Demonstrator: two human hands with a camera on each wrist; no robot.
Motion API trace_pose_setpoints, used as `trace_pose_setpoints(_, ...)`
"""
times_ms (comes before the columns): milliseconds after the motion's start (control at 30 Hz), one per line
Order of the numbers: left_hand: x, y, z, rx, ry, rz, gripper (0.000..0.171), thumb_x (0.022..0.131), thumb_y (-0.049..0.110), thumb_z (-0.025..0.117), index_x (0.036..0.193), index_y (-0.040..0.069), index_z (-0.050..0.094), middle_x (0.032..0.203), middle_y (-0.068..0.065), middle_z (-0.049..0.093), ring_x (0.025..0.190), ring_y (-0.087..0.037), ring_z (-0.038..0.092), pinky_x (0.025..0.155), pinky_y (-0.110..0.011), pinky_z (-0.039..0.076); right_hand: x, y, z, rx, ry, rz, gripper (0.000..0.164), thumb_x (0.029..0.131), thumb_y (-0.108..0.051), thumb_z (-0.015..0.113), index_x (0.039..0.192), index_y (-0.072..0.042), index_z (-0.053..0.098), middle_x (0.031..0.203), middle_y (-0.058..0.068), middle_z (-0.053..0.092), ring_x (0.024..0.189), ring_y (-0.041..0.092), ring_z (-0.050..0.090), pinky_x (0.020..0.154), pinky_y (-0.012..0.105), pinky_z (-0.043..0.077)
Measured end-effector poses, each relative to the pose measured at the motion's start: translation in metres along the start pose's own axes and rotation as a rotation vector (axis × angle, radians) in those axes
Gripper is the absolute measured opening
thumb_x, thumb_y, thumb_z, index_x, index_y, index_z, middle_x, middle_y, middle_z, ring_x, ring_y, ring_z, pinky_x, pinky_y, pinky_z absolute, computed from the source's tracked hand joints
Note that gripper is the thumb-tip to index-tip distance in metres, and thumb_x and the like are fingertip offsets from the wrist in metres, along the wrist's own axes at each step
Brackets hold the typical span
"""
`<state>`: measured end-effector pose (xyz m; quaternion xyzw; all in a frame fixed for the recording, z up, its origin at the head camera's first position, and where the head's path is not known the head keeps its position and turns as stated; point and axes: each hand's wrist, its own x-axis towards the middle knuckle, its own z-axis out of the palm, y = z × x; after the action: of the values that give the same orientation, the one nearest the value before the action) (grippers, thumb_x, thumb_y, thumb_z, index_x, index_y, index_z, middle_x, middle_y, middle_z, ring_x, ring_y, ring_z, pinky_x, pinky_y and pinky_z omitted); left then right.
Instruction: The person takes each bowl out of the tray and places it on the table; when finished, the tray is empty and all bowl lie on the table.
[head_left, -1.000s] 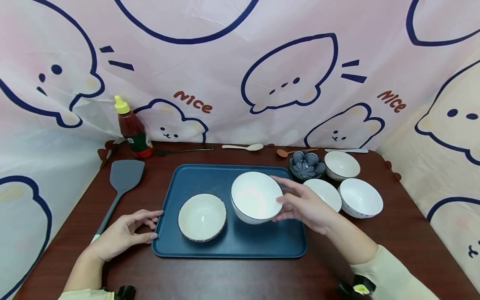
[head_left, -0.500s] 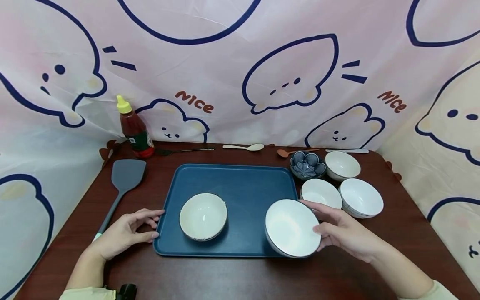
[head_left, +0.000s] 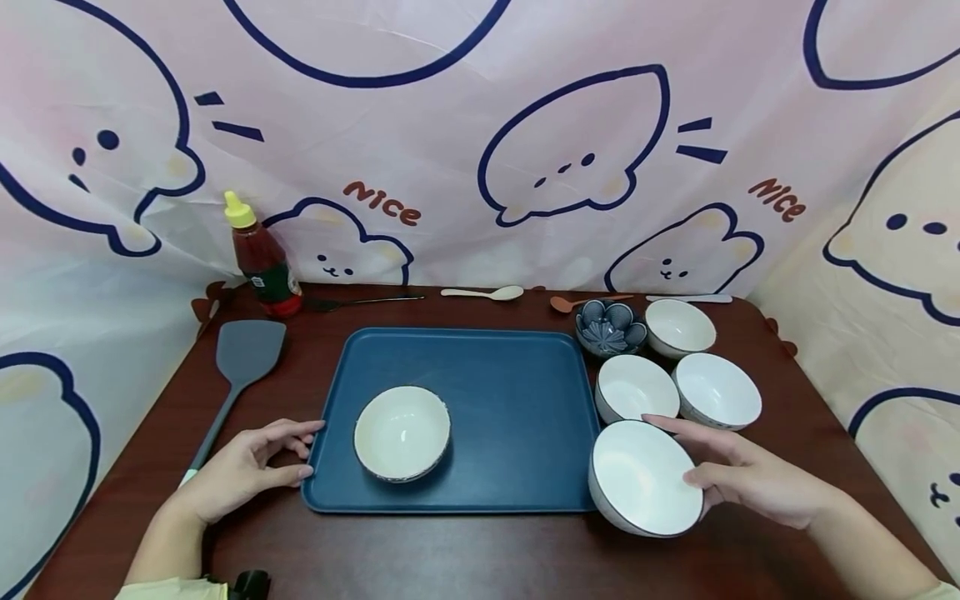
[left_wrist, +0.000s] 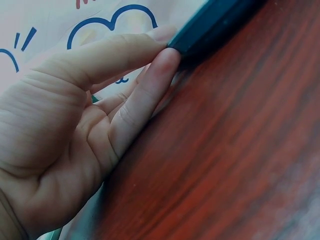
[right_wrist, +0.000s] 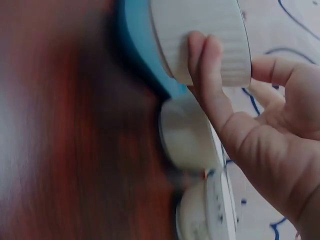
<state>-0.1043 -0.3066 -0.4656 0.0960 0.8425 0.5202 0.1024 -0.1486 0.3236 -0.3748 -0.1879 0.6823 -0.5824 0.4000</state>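
Note:
My right hand [head_left: 757,479] grips the rim of a white bowl [head_left: 645,477] with a thin dark edge, thumb over the rim and fingers on the outside. This bowl overlaps the right front corner of the blue tray [head_left: 517,400]; its ribbed outer wall shows in the right wrist view. Whether its base touches anything, I cannot tell. A second, cream bowl [head_left: 402,433] with a dark patterned rim stands on the tray's left half. My left hand [head_left: 240,471] holds the tray's left edge with thumb and fingertips, seen closely at the tray rim [left_wrist: 192,30] in the left wrist view.
Three white bowls [head_left: 718,390] and a blue flower-patterned bowl [head_left: 611,329] cluster at the right back. A grey spatula [head_left: 251,354] lies left, behind it a red sauce bottle [head_left: 262,262]. A white spoon [head_left: 487,293] and other utensils line the back edge.
My right hand has carried the white bowl from over the tray's middle rightward and nearer to me, to the tray's right front corner. The left hand stays at the tray's left edge.

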Motion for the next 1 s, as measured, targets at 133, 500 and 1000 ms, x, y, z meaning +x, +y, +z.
trace_pose_setpoints(133,0.001,0.0,-0.001,-0.002,0.002,0.006,0.056,0.089,0.019,0.075,0.14,0.007,0.056,0.117,-0.012,0.06,0.098,-0.007,0.061,0.078,-0.023,0.056,-0.005,0.011,-0.015,0.015,-0.036,-0.018,0.063,0.105,0.0,0.037,0.161,-0.015,0.014,0.154,-0.024,0.03,0.124,0.013,0.054,0.09,0.051,0.056)
trace_pose_setpoints(500,-0.001,0.002,0.0,-0.032,0.005,0.019,0.056,0.089,0.016,0.076,0.139,0.004,0.056,0.115,-0.013,0.06,0.098,-0.007,0.061,0.075,-0.025,0.058,-0.008,0.029,-0.037,-0.016,-0.085,-0.019,0.063,0.104,0.0,0.036,0.161,-0.013,0.011,0.156,-0.027,0.027,0.124,0.011,0.053,0.088,0.052,0.056)
trace_pose_setpoints(1000,0.0,0.0,0.002,-0.02,0.005,0.001,0.055,0.089,0.019,0.076,0.139,0.005,0.056,0.116,-0.014,0.06,0.098,-0.007,0.061,0.078,-0.023,0.057,-0.009,0.039,-0.042,-0.042,-0.091,0.011,0.065,0.105,-0.001,0.037,0.161,-0.015,0.009,0.153,-0.029,0.023,0.108,0.029,0.064,0.083,0.049,0.058)
